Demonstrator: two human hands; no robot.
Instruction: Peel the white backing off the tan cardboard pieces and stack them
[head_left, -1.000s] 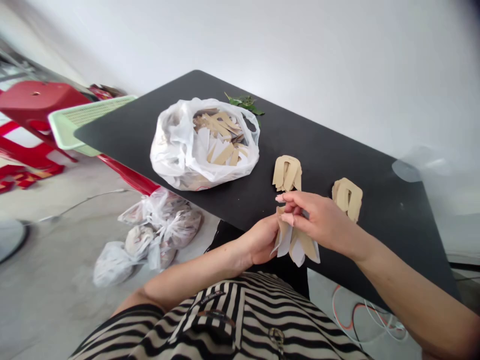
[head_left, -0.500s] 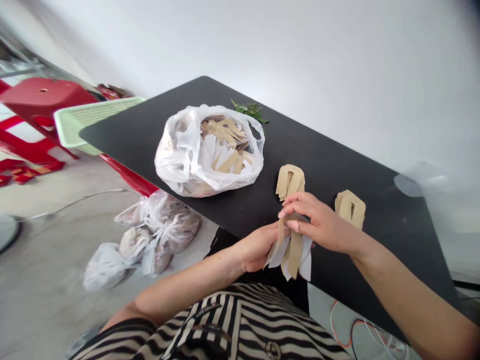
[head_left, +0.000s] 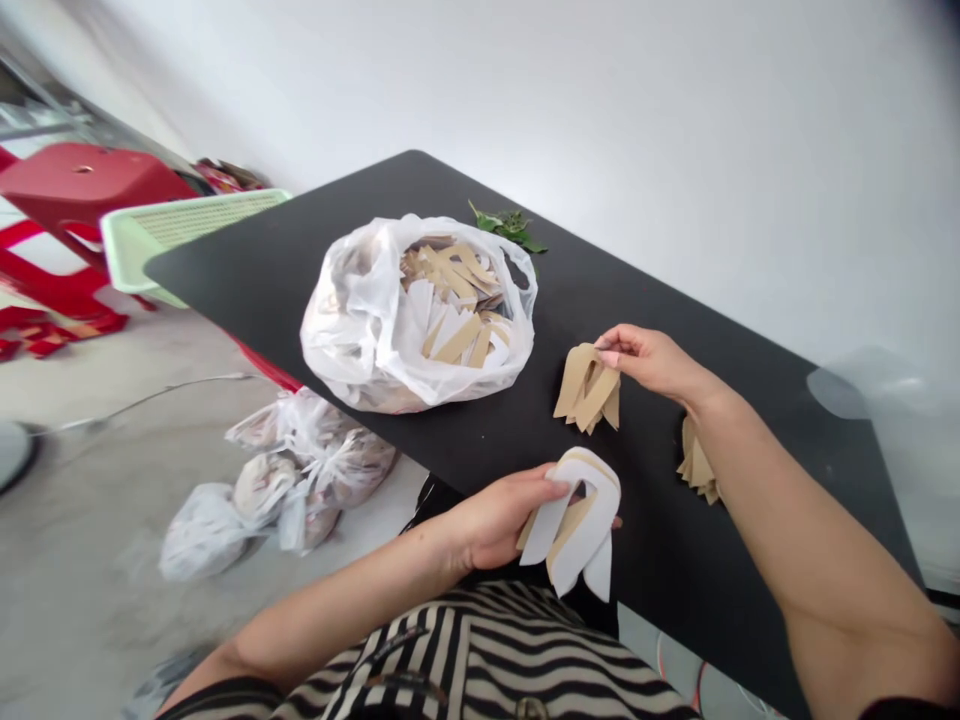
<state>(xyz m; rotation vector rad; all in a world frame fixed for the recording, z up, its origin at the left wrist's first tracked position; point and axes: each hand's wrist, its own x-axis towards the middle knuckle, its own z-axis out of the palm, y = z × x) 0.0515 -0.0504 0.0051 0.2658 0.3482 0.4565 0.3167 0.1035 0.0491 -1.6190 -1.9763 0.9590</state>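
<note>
My left hand (head_left: 517, 515) holds a small bunch of U-shaped cut-out pieces (head_left: 592, 515), white and tan, fanned at their tips, thumb on top of the white one. Farther up the table, my right hand (head_left: 649, 360) pinches the rounded end of a tan U-shaped piece at a small pile (head_left: 581, 385); whether it is lifted off the pile I cannot tell. Partly behind my right forearm lies a second tan pile (head_left: 697, 462). Left of the hands, an open white plastic bag (head_left: 352, 350) is full of similar tan and white pieces.
The black table (head_left: 645, 620) runs along a white wall. Green leaves (head_left: 510, 228) lie behind the bag. A pale green basket (head_left: 135, 245) and red stool (head_left: 90, 185) stand left. Tied plastic bags (head_left: 337, 470) are on the floor. A clear plastic sheet (head_left: 862, 385) lies right.
My right hand has left the bunch in my left hand and moved up to the tan pile. The bunch has turned, showing a white piece on top.
</note>
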